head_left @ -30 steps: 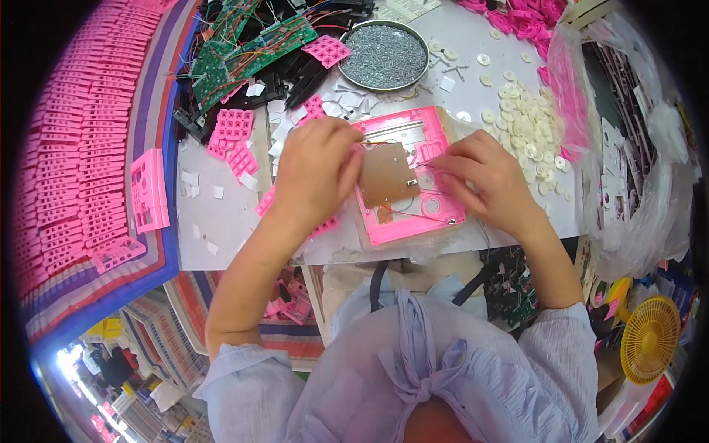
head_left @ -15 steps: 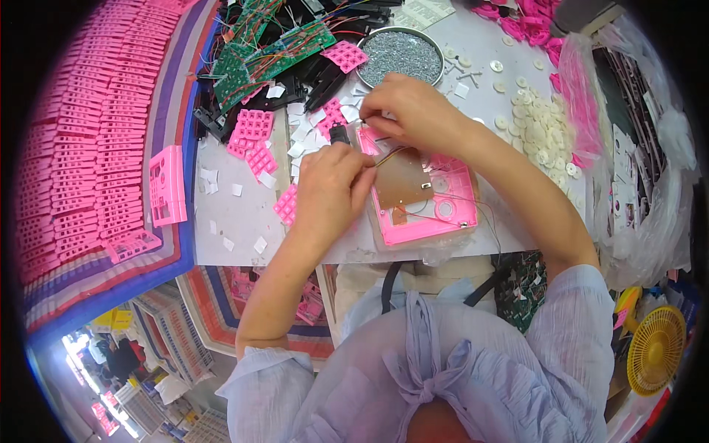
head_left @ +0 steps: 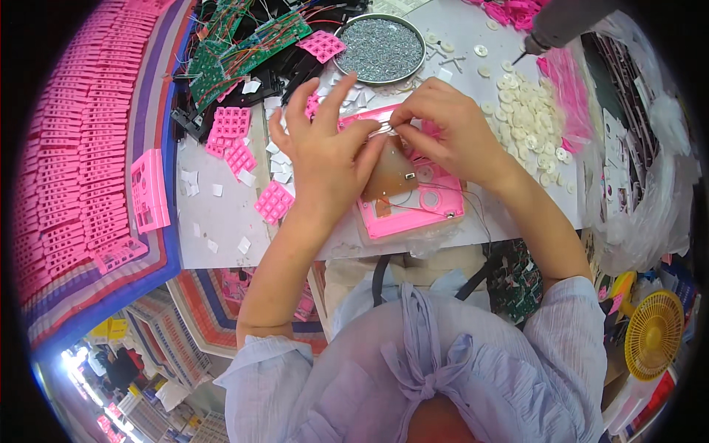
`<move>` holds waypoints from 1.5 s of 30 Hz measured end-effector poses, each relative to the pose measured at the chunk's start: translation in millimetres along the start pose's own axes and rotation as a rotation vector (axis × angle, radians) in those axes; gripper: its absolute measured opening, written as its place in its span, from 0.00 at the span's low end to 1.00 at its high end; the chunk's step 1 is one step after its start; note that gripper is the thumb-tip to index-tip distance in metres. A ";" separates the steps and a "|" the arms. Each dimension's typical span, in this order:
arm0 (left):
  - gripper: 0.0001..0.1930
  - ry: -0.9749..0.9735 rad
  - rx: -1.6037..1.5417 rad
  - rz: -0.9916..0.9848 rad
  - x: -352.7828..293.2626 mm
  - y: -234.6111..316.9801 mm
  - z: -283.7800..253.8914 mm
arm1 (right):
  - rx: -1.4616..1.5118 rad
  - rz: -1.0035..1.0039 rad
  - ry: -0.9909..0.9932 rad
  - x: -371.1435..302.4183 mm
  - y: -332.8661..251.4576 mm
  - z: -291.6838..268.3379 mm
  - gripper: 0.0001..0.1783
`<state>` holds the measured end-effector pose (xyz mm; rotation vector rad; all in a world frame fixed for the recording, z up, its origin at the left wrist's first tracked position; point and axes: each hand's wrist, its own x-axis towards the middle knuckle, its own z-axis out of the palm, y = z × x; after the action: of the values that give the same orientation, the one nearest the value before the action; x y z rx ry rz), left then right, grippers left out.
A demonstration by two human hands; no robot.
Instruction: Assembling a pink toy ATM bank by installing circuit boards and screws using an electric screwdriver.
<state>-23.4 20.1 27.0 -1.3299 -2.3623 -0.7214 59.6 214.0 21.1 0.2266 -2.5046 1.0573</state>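
A pink plastic housing lies on the table, open side up, with a brown circuit board in it. Over its far end, my left hand has thumb and forefinger tips pinched together, the other fingers raised and spread. My right hand is closed in a pinch just beside those tips. Thin light strands, perhaps wires, show between the two hands; what each pinch holds is too small to make out. Thin wires trail from the housing's right side.
Pink keypads and white paper bits lie left; green circuit boards are piled behind. A round tin of small screws stands at the back, white discs on the right. A power screwdriver hangs upper right. Pink housings are stacked far left.
My left hand has raised and spread its outer fingers. My right hand has come nearer to the left one, lower over the housing. The screwdriver shows more fully as the view shifted.
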 end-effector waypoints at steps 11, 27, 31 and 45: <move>0.07 -0.235 -0.448 -0.263 -5.1 -10.5 5.8 | 0.134 0.070 0.024 0.6 -2.6 4.1 0.07; 0.08 0.036 -0.199 0.092 -16.8 -4.3 10.5 | 0.231 0.128 -0.115 3.4 -8.1 -10.2 0.23; 0.08 -0.011 -0.246 0.062 -23.6 -7.1 11.7 | 0.059 0.166 0.056 70.7 41.3 -13.5 0.21; 0.04 0.038 -0.267 -0.128 -27.2 -14.5 7.4 | -0.465 0.255 0.292 153.1 141.4 18.1 0.18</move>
<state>-22.3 -0.7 3.2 -1.2585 -2.4018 -1.1236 -126.7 301.4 -16.0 -0.3636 -2.4602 0.5151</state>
